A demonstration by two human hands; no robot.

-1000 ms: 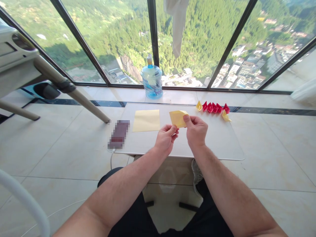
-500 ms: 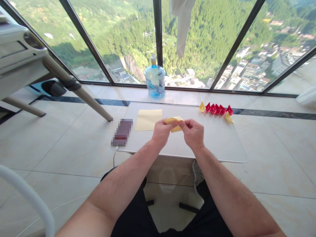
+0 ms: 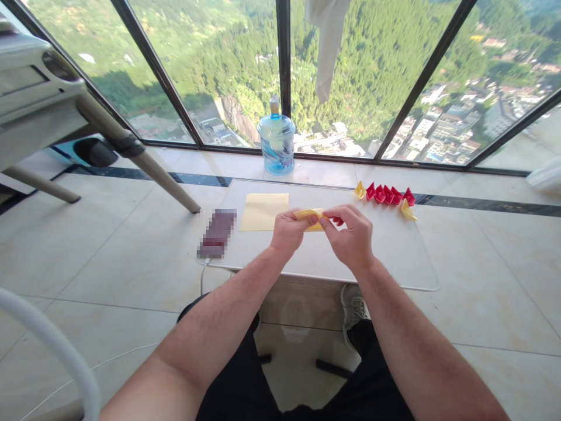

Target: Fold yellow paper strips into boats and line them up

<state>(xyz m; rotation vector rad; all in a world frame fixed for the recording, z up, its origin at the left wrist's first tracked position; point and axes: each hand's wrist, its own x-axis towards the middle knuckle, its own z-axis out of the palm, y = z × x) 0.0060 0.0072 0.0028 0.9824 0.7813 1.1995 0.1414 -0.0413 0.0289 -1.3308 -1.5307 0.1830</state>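
A folded piece of yellow paper point(image 3: 310, 214) is held just above the low white table point(image 3: 272, 251). My left hand point(image 3: 289, 233) is closed on its left side, thumb lying across the top. My right hand point(image 3: 350, 234) pinches the right end between thumb and fingers. Parts of the paper are hidden behind the fingers. Behind my left hand a flat sheet of yellow paper point(image 3: 264, 211) lies on the table. At the far right of the table stand several small red folded paper boats point(image 3: 385, 195) in a row, with a yellow one point(image 3: 360, 190) at their left and another yellow one point(image 3: 408, 210) in front.
A blurred-out phone point(image 3: 218, 233) with a white cable lies on the table's left edge. A large blue water bottle point(image 3: 277, 146) stands behind the table by the window. At left are a grey table leg point(image 3: 162, 178) and a white curved tube point(image 3: 56, 351).
The yellow paper, earlier held up with its face showing, is now folded narrower and tilted. My left hand moved to grip its left side; my right hand shifted outward to its right end.
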